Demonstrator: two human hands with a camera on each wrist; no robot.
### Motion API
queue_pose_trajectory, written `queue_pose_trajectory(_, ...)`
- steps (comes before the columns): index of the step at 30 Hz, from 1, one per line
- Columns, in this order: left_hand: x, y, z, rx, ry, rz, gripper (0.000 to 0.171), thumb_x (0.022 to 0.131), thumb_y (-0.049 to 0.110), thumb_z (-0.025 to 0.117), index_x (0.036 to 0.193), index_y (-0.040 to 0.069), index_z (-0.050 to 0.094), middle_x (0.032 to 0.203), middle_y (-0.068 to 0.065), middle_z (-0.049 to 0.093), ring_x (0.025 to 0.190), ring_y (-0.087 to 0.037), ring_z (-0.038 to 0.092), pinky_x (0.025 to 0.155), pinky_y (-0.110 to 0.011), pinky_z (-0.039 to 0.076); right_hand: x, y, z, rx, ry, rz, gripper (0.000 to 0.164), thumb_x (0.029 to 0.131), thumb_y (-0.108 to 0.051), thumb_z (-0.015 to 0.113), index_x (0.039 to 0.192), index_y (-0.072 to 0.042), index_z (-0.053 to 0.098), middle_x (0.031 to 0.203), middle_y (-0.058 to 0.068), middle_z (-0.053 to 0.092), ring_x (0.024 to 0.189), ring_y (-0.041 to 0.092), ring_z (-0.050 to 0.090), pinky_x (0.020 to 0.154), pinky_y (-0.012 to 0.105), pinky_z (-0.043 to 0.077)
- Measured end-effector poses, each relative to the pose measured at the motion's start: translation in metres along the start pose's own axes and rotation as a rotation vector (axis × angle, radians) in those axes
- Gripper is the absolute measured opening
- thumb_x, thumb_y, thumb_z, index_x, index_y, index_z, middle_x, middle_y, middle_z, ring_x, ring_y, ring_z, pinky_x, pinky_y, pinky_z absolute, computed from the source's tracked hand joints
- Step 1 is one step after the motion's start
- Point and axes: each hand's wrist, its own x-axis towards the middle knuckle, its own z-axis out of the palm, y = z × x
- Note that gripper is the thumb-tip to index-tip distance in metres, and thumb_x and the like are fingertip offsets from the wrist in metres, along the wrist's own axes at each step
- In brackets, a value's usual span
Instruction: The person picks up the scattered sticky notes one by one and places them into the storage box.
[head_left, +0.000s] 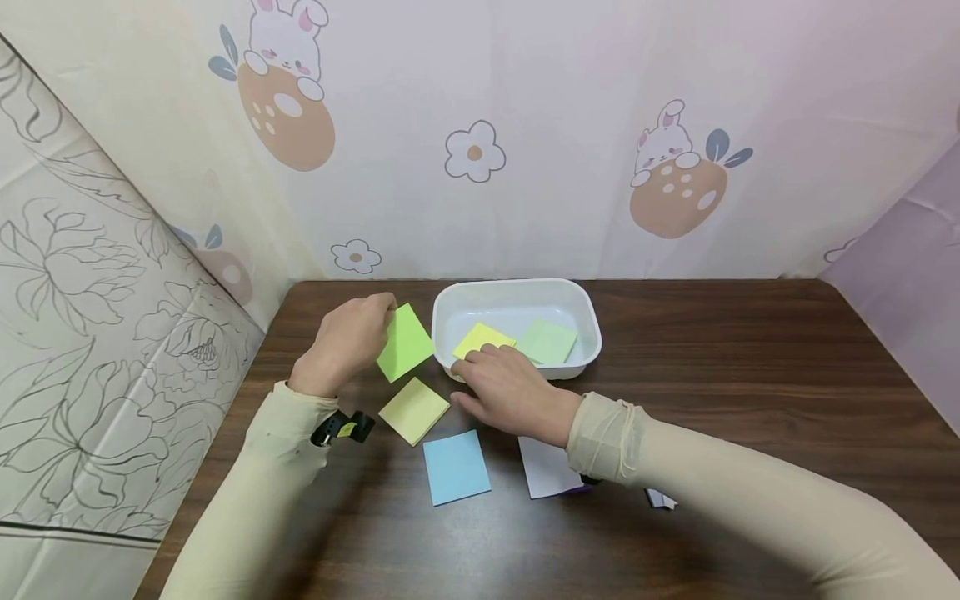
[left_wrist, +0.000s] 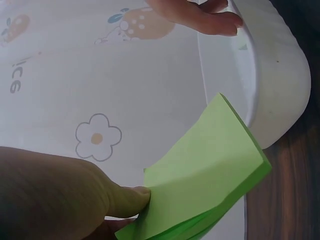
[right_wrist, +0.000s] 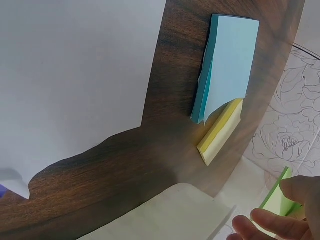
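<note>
My left hand pinches a bright green sticky note pad by its edge, left of the white tub. In the left wrist view the thumb lies on the top sheet of this green pad, whose lower sheets fan apart slightly. My right hand is over the tub's front rim, fingers loosely bent with nothing between them. Inside the tub lie a yellow pad and a pale green pad. The right wrist view has the right hand's fingers overlapping the green pad.
A pale yellow pad and a blue pad lie on the dark wooden table in front of the tub. A whitish pad is partly under the right forearm, which also hides most of a small item. Patterned cloth hangs behind.
</note>
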Motion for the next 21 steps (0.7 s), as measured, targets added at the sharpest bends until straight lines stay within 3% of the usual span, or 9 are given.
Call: queue_pose_trajectory(21, 0.0056, 0.0105, -0.0067, -0.007, 0.011, 0.007, 0.021, 0.097, 0.014, 0.041, 0.100, 0.007, 0.061, 0.077, -0.005, 0.058, 0.067, -0.020, 0.050, 0.056, -0.035, 0.043, 0.0028, 0.0083, -0.0014, 0.014, 0.013, 0.021, 0.029, 0.088, -0.034, 0.058, 0.102, -0.011, 0.068, 0.085, -0.001, 0.063, 0.076, 0.019, 0.054, 0.062, 0.033, 0.043)
